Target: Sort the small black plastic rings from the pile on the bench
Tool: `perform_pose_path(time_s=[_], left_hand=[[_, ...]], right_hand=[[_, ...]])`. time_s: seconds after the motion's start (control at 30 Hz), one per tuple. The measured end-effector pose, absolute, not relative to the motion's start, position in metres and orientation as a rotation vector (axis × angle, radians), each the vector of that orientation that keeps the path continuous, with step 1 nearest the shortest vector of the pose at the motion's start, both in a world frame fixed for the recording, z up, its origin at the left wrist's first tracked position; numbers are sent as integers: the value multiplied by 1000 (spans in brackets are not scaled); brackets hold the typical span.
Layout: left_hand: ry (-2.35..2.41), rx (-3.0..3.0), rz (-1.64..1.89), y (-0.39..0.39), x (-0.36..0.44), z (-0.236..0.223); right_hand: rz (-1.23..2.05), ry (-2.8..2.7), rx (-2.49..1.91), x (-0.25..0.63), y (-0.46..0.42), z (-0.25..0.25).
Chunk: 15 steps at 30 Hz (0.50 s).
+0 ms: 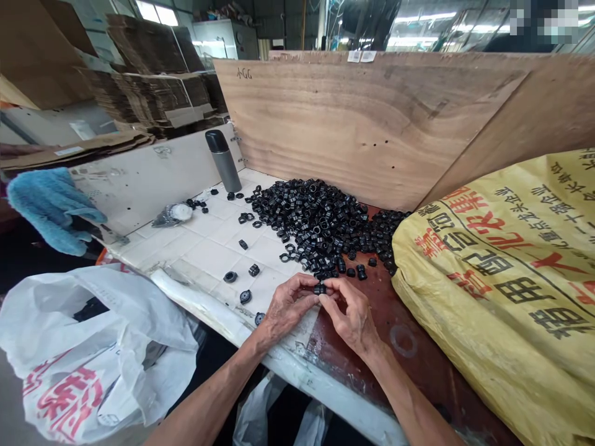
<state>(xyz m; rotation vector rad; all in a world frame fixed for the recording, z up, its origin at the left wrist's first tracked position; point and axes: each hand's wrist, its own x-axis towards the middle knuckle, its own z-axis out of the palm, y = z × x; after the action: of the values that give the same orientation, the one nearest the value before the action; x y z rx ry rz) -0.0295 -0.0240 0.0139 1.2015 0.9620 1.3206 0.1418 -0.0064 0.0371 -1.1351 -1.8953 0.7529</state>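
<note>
Between my fingertips, just over the front part of the table, is a small black ribbed plastic fitting. My left hand pinches it from the left, thumb and forefinger closed. From the other side my right hand grips the same piece with thumb and forefinger. Right behind my hands spreads a large heap of black plastic rings. Several loose black pieces, among them a round cap, lie left of my left hand on the white tiled surface.
A grey thermos stands at the back left, near a small plastic bag. Wooden boards wall the back. A yellow woven sack crowds the right side. At left are a white plastic bag and a blue cloth.
</note>
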Motion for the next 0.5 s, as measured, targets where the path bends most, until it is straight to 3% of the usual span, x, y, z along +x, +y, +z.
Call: perform_pose_path(time_s=[0.33,0.5], left_hand=[[950,1196,1286,-27,-30,24],[1097,1764,1343,-32,-34,12]], right_hand=[[865,-1875,-1122,141,-6,33],[1287,-1624,-1358,132,-10,27]])
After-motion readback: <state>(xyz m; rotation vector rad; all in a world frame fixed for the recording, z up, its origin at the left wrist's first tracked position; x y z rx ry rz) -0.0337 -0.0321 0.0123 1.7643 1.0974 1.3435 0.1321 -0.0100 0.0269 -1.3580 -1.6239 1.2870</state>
